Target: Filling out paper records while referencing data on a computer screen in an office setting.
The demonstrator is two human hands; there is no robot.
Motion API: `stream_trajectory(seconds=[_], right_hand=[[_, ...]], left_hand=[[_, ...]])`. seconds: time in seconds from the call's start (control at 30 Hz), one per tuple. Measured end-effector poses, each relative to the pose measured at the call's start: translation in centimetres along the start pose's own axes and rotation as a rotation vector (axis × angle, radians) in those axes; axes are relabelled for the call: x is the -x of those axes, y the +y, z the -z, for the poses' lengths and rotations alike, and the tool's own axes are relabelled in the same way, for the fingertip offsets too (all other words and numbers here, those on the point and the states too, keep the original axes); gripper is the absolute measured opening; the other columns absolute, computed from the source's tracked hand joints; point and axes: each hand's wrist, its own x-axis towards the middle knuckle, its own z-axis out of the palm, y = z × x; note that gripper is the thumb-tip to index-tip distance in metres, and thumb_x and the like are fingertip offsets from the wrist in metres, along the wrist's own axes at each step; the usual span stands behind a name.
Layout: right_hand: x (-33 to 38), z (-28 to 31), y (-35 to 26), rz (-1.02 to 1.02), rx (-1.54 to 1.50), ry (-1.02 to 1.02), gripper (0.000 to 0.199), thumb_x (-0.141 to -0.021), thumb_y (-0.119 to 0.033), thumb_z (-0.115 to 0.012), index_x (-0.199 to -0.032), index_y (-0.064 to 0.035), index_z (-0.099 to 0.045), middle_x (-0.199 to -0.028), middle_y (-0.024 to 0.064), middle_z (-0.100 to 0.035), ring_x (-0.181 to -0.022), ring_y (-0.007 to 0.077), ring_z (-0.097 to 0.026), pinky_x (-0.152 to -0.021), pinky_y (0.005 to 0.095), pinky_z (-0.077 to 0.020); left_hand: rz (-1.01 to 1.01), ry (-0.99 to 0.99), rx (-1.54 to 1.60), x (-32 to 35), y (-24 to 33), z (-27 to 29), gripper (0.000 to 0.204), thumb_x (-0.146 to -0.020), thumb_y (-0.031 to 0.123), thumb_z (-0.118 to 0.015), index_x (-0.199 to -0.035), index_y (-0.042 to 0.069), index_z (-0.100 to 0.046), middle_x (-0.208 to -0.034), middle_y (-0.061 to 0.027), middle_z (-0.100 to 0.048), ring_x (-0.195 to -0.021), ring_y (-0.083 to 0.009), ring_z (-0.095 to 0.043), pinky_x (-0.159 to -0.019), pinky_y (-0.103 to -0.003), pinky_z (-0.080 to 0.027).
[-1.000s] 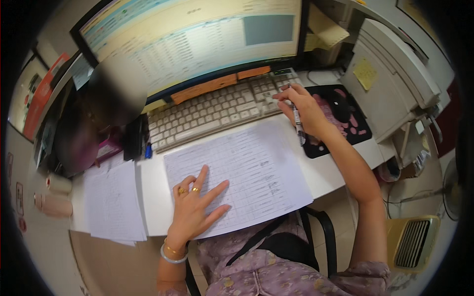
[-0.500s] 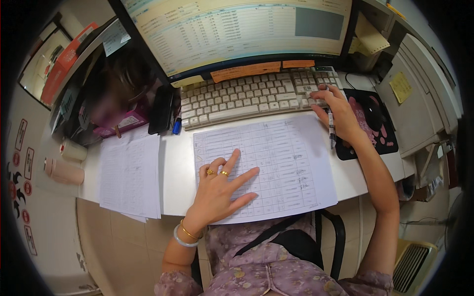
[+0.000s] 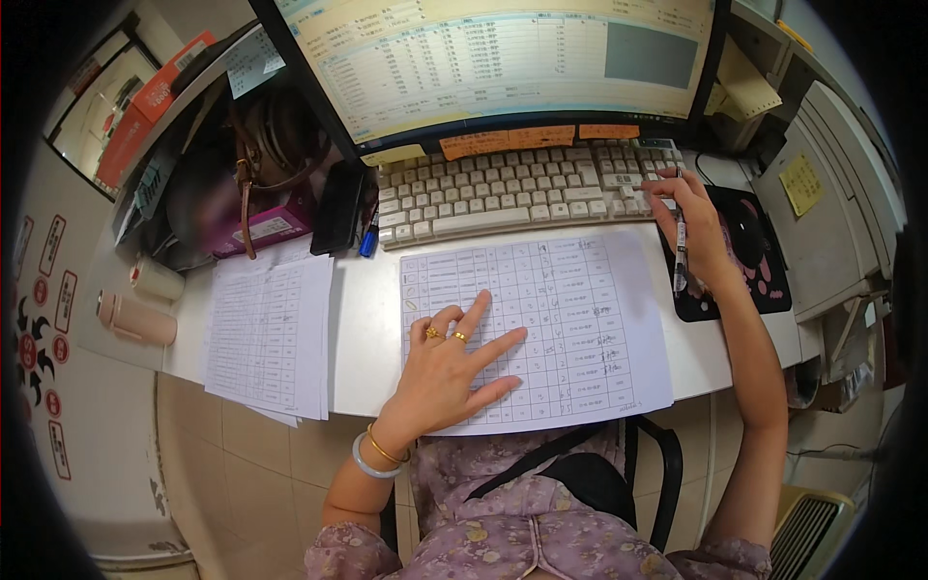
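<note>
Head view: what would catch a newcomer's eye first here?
The left hand, fingers spread, presses flat on the printed table sheet at the desk's front edge. The right hand holds a pen while its fingers touch the right end of the keyboard. Above, a large monitor shows a spreadsheet.

Printed table sheet [image 3: 570, 319]: white paper, gridded rows and columns, a few handwritten marks along the right columns. Lies flat at frame centre, long edge slightly tilted, lower edge overhanging the desk front, top edge just below the keyboard.

Pen [image 3: 680, 253]: slim, pale barrel with dark tip, held roughly upright in frame, centre right.

Keyboard [image 3: 503, 193]: beige, wide, upper centre, slightly curved by the lens.
</note>
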Motion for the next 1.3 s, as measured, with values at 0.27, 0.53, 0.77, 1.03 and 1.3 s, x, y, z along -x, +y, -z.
stream_trajectory(seconds=[0.27,0.53,0.77,1.03,1.3], right_hand=[[0.1,0.7,0.1,-0.038,-0.001,-0.030,0.016,-0.089,-0.005,-0.069,-0.104,-0.0039,-0.063,-0.106,0.0159,-0.062,-0.099,0.0361,-0.061,-0.085,0.0389,-0.0499],[0.3,0.7,0.9,-0.059,-0.039,0.031,0.014,-0.089,-0.002,-0.067,-0.103,-0.0021,-0.063,-0.104,0.0145,-0.061,-0.092,0.0317,-0.063,-0.082,0.0361,-0.0516],[0.2,0.9,0.8,-0.102,-0.072,0.050,0.012,-0.089,-0.001,-0.067,-0.101,-0.0023,-0.063,-0.099,0.0146,-0.061,-0.089,0.0322,-0.063,-0.080,0.0362,-0.0510],[0.0,1.1,1.8,-0.045,-0.003,0.087,0.016,-0.089,0.004,-0.059,-0.102,-0.0039,-0.063,-0.098,0.0137,-0.058,-0.078,0.0278,-0.060,-0.074,0.0340,-0.0502],[0.2,3.4,3.0,-0.216,-0.074,0.098,0.009,-0.083,0.004,-0.056,-0.091,-0.0003,-0.056,-0.095,0.0134,-0.062,-0.080,0.0241,-0.062,-0.075,0.0330,-0.0506]], left_hand=[[0.014,-0.018,0.005,0.0,0.2,0.3,0.052,-0.087,0.050,-0.068,-0.135,0.032,-0.064,-0.154,-0.0183,-0.042,-0.121,-0.0365,-0.048,-0.105,-0.046,-0.029],[-0.032,0.030,-0.049,0.4,0.0,-0.1,0.050,-0.090,0.053,-0.063,-0.135,0.034,-0.062,-0.152,-0.0186,-0.043,-0.121,-0.0361,-0.048,-0.100,-0.046,-0.033],[-0.027,0.018,-0.020,0.2,-0.1,-0.1,0.049,-0.090,0.053,-0.063,-0.135,0.033,-0.062,-0.152,-0.0191,-0.043,-0.121,-0.0363,-0.048,-0.099,-0.047,-0.033],[-0.011,0.005,-0.040,0.0,0.2,0.4,0.052,-0.086,0.050,-0.069,-0.133,0.030,-0.064,-0.152,-0.0207,-0.042,-0.121,-0.0344,-0.047,-0.100,-0.045,-0.032],[-0.009,0.018,-0.056,0.0,0.5,0.3,0.051,-0.084,0.050,-0.071,-0.130,0.028,-0.067,-0.151,-0.0222,-0.044,-0.118,-0.0347,-0.047,-0.100,-0.044,-0.033]])
